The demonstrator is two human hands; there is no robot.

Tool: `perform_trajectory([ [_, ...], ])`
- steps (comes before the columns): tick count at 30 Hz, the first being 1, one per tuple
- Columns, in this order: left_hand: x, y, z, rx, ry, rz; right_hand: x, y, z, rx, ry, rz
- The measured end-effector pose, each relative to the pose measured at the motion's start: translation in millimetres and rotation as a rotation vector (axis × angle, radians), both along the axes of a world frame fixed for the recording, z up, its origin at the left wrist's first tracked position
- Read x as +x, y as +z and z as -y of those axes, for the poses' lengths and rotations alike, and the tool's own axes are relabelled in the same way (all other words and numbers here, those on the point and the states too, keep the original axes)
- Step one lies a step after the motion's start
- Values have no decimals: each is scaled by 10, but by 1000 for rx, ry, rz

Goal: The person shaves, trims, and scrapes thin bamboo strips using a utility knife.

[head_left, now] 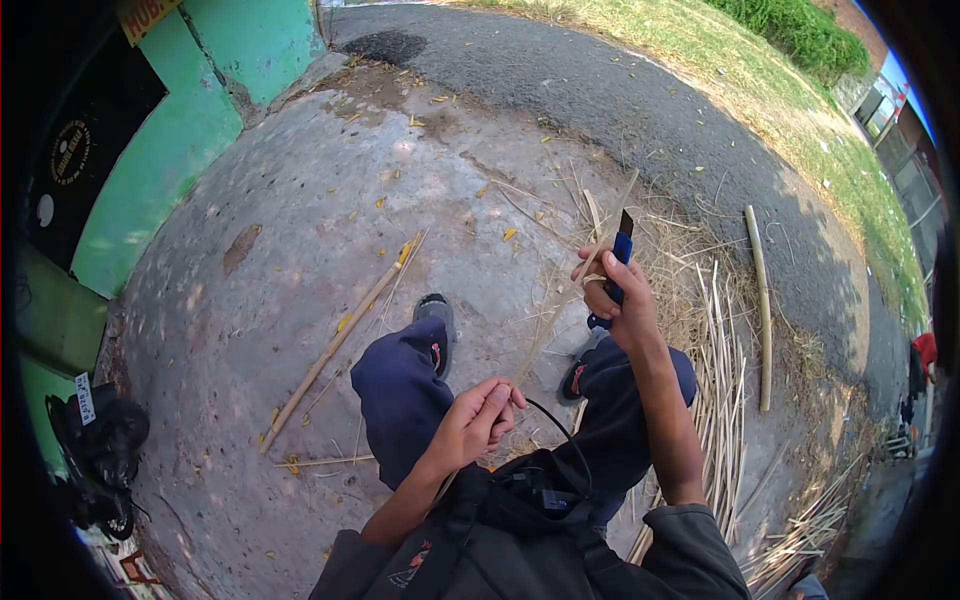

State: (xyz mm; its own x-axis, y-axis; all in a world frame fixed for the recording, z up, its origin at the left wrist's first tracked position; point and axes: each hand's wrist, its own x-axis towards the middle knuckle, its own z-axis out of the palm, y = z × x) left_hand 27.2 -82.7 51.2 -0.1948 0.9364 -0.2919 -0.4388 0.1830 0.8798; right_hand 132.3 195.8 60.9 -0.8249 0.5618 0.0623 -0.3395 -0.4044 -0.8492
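Clamped fingers in the head view: with the right hand (625, 293), grips a blue utility knife (622, 248), dark blade (626, 222) out and pointing away from the body; with the left hand (474, 424), pinches a thin bamboo strip (547, 332) between thumb and fingertips. Find that strip slanting up from the left hand, past the right hand's fingers, to a free tip near the blade. Cannot tell whether blade and strip touch.

To handle the strip well, probably best to hold it straight and lightly taut, lay the edge at a shallow angle, stroke evenly away from the left fingers and clear of the black cord (571, 438) beside them.

Underfoot, shows worn concrete ground (230, 330) scattered with yellow leaves. To the left, a long bamboo pole (337, 349), then a black plastic bag (122, 435) near the green wall (150, 210). To the right, piled split strips (725, 400), straw-like shavings (682, 245) and a shorter pole (761, 310). Beyond, outdoors, an asphalt road (560, 85) and sunlit grass (690, 45).
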Motion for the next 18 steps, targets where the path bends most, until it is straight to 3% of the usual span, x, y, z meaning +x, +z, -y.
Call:
perform_trajectory([
  [7, 92, 83, -88, 22, 50, -43, -16, -105, -6, 173, -156, 77],
  [9, 112, -15, -107, 73, 71, -299, -23, -52, 24, 195, -177, 98],
  [12, 90, -45, -123, 43, 97, -415, -31, 55, 89, 218, -167, 153],
  [14, 72, -56, -125, 38, 123, -354, -56, 151, 209, 508, -278, 207],
  [15, 68, -53, -125, 34, 147, -290, -40, 145, 238, 507, -273, 205],
  [18, 37, 30, -142, 16, 190, -203, -15, 36, 316, 1013, -128, 255],
])
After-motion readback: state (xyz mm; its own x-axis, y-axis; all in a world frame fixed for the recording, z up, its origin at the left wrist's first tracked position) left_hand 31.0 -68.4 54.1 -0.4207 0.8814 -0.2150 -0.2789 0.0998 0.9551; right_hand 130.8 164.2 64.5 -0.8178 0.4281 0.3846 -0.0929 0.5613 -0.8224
